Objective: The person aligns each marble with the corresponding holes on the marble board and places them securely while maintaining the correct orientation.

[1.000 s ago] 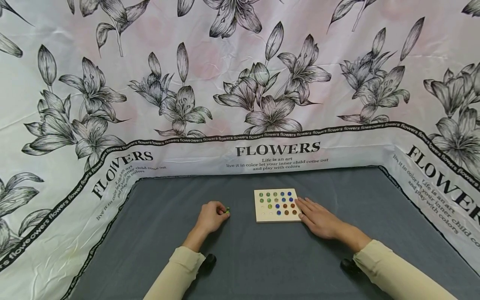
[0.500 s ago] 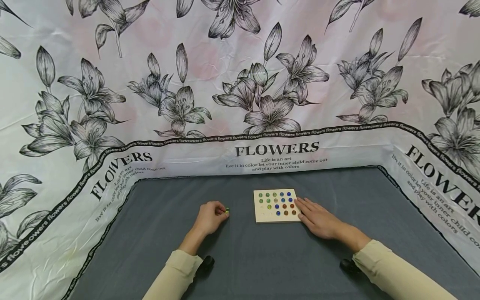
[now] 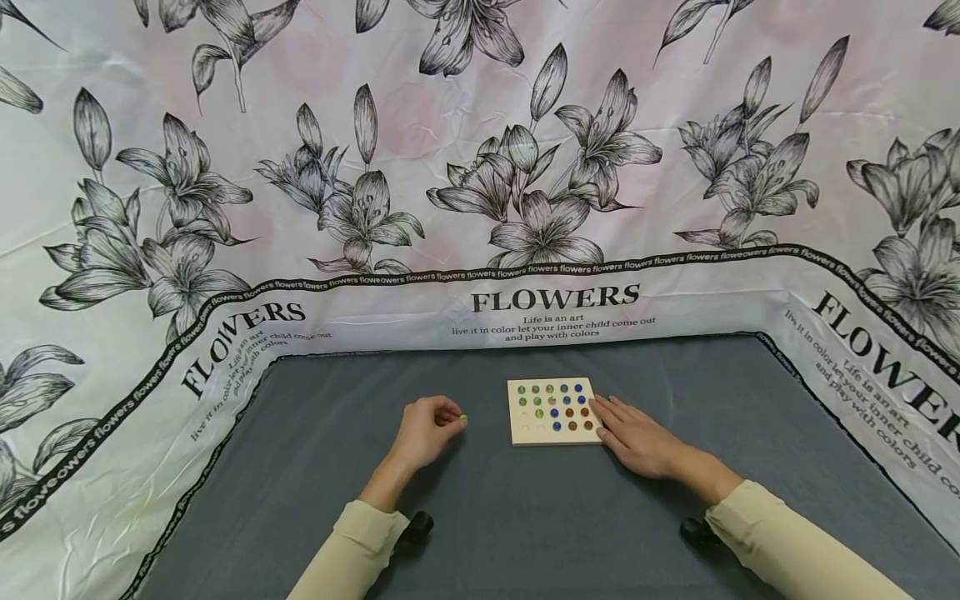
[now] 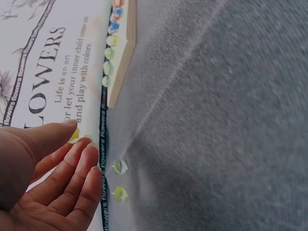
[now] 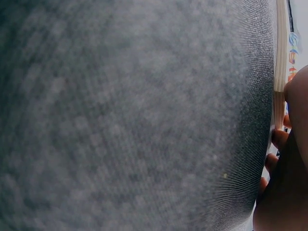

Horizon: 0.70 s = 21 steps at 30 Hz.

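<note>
Head view: bright, even, diffuse light with only faint shadows beneath the forearms; wide-angle bowing curves the backdrop [image 3: 480, 167] at the edges. Wrist views: soft and blurred — the grey cloth [image 5: 134, 115] fills the frame out of focus, with no glare.

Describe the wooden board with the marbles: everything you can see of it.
The wooden board is a pale, square, thin slab lying flat on the grey cloth. Its top holds a grid of small hollows; most carry marbles, green at the left, blue in the middle and upper right, brown at the lower right. A few hollows at the lower left look empty. The right hand rests flat against its right edge.
</note>
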{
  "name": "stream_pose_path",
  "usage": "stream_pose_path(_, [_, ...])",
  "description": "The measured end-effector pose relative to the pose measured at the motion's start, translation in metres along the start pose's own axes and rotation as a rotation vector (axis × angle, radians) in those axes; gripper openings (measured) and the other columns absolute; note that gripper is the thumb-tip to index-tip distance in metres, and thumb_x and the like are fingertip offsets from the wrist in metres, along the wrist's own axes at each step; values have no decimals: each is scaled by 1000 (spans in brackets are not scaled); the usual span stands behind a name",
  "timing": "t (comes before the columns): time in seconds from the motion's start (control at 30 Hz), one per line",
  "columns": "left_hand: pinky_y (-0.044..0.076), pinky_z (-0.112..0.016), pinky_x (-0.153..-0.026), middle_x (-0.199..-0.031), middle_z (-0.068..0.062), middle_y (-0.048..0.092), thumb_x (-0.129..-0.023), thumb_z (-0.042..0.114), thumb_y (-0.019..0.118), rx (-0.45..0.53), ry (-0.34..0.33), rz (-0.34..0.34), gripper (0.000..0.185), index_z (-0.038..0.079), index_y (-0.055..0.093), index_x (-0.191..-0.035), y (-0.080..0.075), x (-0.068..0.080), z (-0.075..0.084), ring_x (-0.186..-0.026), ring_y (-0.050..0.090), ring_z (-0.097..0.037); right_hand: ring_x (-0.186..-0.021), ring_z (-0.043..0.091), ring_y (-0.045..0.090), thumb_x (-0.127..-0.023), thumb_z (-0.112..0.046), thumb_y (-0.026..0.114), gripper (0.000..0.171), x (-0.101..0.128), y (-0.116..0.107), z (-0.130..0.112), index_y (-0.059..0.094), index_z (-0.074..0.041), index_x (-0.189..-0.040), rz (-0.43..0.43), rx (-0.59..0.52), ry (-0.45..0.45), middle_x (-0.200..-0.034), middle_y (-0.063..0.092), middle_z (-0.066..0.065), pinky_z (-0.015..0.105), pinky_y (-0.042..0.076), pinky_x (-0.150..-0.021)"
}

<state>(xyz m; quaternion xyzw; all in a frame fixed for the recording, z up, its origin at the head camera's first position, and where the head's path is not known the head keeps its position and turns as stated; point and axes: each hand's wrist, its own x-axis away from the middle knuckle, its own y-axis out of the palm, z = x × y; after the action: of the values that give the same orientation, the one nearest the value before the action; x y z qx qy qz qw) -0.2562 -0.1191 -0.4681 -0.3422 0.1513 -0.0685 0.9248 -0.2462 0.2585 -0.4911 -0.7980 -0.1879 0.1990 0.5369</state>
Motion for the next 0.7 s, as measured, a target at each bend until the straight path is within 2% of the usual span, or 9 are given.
stream_pose_path(0.2, [56,-34,-71,-93,-5,72,-95,13,75,11,13,-8,10,6,74,-101,3,-2,8,-84,67,-18,-146,51,31,-111,-27,43,55,0,5,8,36,4,-156,6,26,-8,-159,36,27,63,27,-115])
stream_pose_path(0.4, [57,-33,-70,-93,-6,73,-95,13,75,28,36,-22,10,5,74,-101,10,-6,17,-84,69,-19,-150,47,26,-112,-30,42,57,-1,10,15,32,1,-158,-15,17,21,-163,31,23,61,24,-118])
stream_pose_path(0.7, [56,-33,-71,-92,-5,72,-95,14,75,52,38,-54,10,6,74,-101,21,-12,30,-83,68,-19,-151,46,25,-112,-29,42,57,-1,11,14,31,1,-159,-27,16,24,-163,30,23,59,23,-119])
